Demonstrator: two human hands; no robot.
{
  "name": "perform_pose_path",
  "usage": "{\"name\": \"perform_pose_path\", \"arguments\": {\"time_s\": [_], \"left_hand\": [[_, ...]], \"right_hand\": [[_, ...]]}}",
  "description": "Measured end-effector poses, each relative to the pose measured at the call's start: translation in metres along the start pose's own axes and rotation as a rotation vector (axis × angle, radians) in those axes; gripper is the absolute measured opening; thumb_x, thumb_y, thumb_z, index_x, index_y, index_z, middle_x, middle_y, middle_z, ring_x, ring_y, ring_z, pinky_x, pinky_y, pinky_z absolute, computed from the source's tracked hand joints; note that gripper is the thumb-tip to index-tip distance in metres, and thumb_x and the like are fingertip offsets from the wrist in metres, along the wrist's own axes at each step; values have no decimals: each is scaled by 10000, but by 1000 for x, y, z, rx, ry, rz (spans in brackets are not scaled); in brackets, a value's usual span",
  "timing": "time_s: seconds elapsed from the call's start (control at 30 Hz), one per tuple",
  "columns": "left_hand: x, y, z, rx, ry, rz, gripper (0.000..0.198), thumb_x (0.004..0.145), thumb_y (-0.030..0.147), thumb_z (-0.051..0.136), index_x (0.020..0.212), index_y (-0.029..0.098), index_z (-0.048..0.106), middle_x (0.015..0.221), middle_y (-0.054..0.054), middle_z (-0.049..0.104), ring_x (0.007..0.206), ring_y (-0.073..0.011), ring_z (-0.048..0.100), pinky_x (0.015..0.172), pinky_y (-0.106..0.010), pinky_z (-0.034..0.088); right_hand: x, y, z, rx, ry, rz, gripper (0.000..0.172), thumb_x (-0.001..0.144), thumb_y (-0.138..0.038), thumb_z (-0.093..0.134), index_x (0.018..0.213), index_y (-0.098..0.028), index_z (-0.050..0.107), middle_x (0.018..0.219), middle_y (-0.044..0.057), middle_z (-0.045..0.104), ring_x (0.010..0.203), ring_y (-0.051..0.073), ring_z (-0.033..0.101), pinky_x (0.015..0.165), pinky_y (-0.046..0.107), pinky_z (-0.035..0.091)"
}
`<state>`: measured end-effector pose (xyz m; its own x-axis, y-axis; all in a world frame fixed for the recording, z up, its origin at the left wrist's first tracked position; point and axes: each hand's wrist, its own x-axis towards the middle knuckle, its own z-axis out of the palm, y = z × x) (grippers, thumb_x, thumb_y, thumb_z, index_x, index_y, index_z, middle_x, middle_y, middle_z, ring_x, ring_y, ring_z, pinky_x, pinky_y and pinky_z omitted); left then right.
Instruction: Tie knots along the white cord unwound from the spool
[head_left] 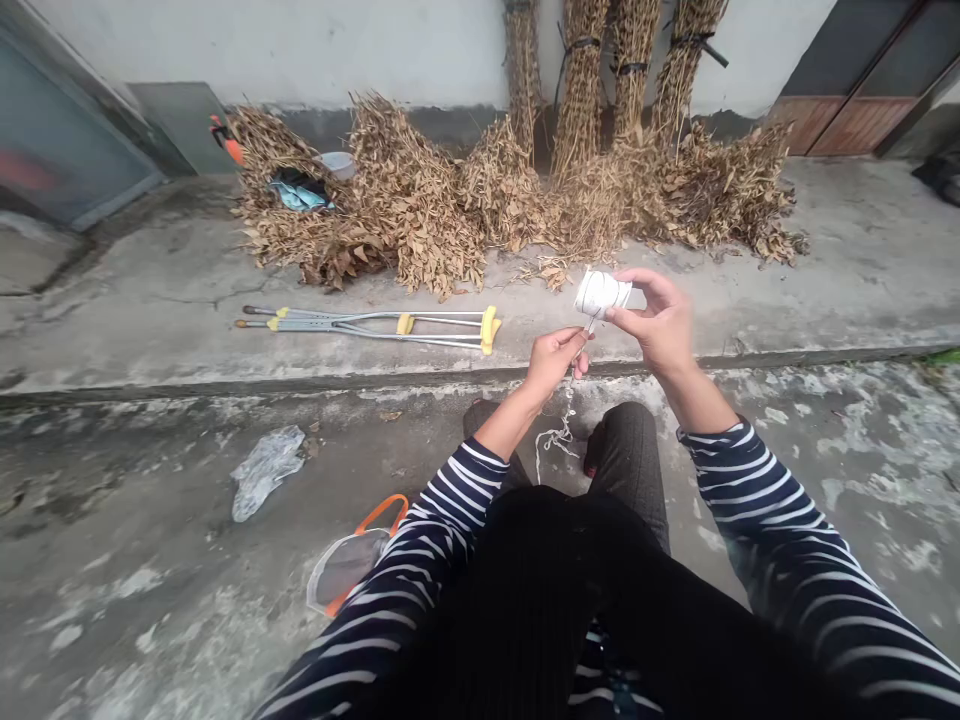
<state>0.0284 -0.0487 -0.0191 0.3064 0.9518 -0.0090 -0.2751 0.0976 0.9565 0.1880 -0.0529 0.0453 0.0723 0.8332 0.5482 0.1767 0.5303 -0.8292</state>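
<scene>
A concrete ledge (180, 265) is running along the far side, dried stalks (427, 200) sprawling over it, crutches (405, 323) lying left. Nearer left, an orange-handled bag (349, 567) is resting on the ground, contents unclear; a pale bowl (339, 163) is nestling among the far-left stalks, its inside indistinct. And right of centre, the right hand (666, 322) is gripping a white spool (600, 292) by its right end, while the left hand (552, 362), just beside, is pinching white string (556, 437) trailing between the knees.
</scene>
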Motion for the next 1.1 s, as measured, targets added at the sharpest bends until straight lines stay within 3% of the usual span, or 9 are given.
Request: {"name": "perform_pose_path", "arguments": {"time_s": [0.17,0.3,0.47,0.67,0.8,0.87,0.93,1.1], "left_hand": [[-4,3,2,59,-19,-75,251,940,329,666,826,107,696,481,13,604,360,-77,495,442,-196,378],[6,-2,0,61,48,-129,169,882,207,684,746,108,699,697,-52,730,550,-108,650,424,-174,375],[26,-12,-9,74,259,1,89,774,80,675,768,111,758,747,-10,728,534,-87,572,435,-183,432],[48,6,-6,0,332,112,152,698,2,693,595,112,670,602,25,644,651,-113,628,597,-186,506],[50,17,5,-43,215,33,123,754,47,703,651,107,674,582,9,644,559,-94,598,606,-221,519],[43,16,11,-62,128,-4,45,785,69,684,758,103,696,593,2,659,525,-95,597,598,-237,522],[30,14,14,-77,62,-38,87,787,84,692,872,101,698,599,8,669,506,-96,598,583,-238,515],[0,9,14,-119,-16,-57,175,784,223,773,873,103,680,602,0,668,497,-101,599,547,-239,508]], "right_hand": [[-4,8,1,-23,-4,-9,364,726,-365,858,1039,-250,713,1116,34,711,1101,231,668,816,379,652],[-10,3,5,-14,-26,-17,383,741,-411,855,1059,-255,710,1133,41,709,1119,243,668,799,389,665],[-20,-11,13,49,-84,-21,379,755,-400,853,1070,-253,703,1181,46,706,1148,240,673,787,372,671],[-16,-20,16,76,-76,-34,378,751,-382,853,1068,-248,697,1184,45,706,1153,237,673,822,390,671],[1,-20,10,58,-30,-90,354,743,-332,853,1058,-257,710,1153,35,711,1137,236,673,839,399,662],[11,-16,4,15,0,-136,342,757,-317,837,1069,-259,712,1136,33,707,1131,236,669,887,421,649],[17,-9,-4,-41,21,-156,336,767,-317,822,1078,-256,712,1131,35,701,1122,236,666,902,431,641],[16,9,-15,-91,66,-42,361,699,-314,843,1032,-247,721,1094,32,708,1050,217,665,709,330,644]]}}
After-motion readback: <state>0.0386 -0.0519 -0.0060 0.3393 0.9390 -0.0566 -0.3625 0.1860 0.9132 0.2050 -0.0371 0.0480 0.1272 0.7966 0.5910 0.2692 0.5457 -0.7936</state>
